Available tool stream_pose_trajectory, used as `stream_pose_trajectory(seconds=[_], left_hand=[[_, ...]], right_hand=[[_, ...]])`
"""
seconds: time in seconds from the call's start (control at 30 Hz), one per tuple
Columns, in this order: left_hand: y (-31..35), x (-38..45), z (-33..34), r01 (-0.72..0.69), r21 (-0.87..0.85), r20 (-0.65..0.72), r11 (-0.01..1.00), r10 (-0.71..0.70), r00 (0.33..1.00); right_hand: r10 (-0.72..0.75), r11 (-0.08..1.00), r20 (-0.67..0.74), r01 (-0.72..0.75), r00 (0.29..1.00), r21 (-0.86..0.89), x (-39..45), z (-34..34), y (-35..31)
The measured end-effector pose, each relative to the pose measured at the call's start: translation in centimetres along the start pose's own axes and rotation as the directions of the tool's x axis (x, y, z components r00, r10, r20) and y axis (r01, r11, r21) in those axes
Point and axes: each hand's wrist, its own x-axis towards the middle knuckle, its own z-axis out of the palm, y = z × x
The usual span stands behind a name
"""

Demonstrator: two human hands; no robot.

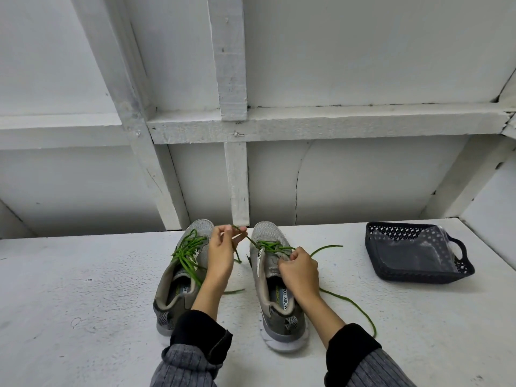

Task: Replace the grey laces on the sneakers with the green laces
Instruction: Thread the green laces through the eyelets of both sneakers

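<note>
Two grey sneakers side by side near the table's far edge: left sneaker (178, 277), right sneaker (275, 289). Two green laces, one per shoe: left lace (187, 254), right lace (346, 300), its loose end trailing toward the table's near right. One dark basket (413, 277) at the far right corner. Two hands: left hand (222, 254), right hand (298, 268). One white table (83, 289).

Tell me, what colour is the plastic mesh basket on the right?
The plastic mesh basket is dark navy, nearly black; the head view shows it.
</note>
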Motion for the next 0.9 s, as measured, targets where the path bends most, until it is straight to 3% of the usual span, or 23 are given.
stream_pose_trajectory(seconds=[0.07,0.13,0.23,0.33,0.4,0.5,0.57,0.7,0.9], left_hand=[[1.3,0.1,0.0,-0.022,-0.122,-0.064,0.992,0.014,0.998],[2.4,0.2,-0.3,-0.115,-0.038,-0.144,0.993,0.108,0.984],[3.2,-0.1,-1.2,-0.224,0.273,-0.256,0.935,0.295,0.920],[3.0,-0.5,-2.1,-0.144,0.624,-0.283,0.768,0.394,0.874],[2.0,-0.4,-2.6,-0.121,0.779,-0.166,0.616,0.388,0.907],[-0.4,-0.5,-2.2,-0.223,0.901,0.112,0.373,0.297,0.948],[-1.5,-0.9,-1.3,-0.255,0.924,0.204,0.285,0.196,0.959],[-2.3,-1.6,0.5,-0.290,0.924,0.282,0.250,0.070,0.957],[-2.2,-1.6,0.8,-0.204,0.938,0.173,0.280,0.130,0.976]], right_hand=[[0.000,1.000,0.002,0.000,1.000,0.001,0.0,0.0,0.0],[0.001,1.000,0.004,-0.001,1.000,0.008,0.0,0.0,0.0],[-0.002,1.000,0.006,0.002,1.000,0.029,-0.1,-0.1,0.0],[-0.003,1.000,0.000,0.003,1.000,0.031,-0.1,-0.1,0.1],[-0.004,0.999,0.003,0.004,1.000,0.034,-0.1,-0.1,0.1],[-0.001,0.999,0.004,0.001,1.000,0.036,-0.1,-0.1,0.1],[-0.001,0.999,0.002,0.000,1.000,0.045,-0.1,-0.1,0.1],[0.001,0.999,-0.007,-0.001,1.000,0.045,-0.2,-0.3,0.1],[0.014,0.999,-0.012,-0.014,1.000,0.035,-0.1,-0.3,0.1]])
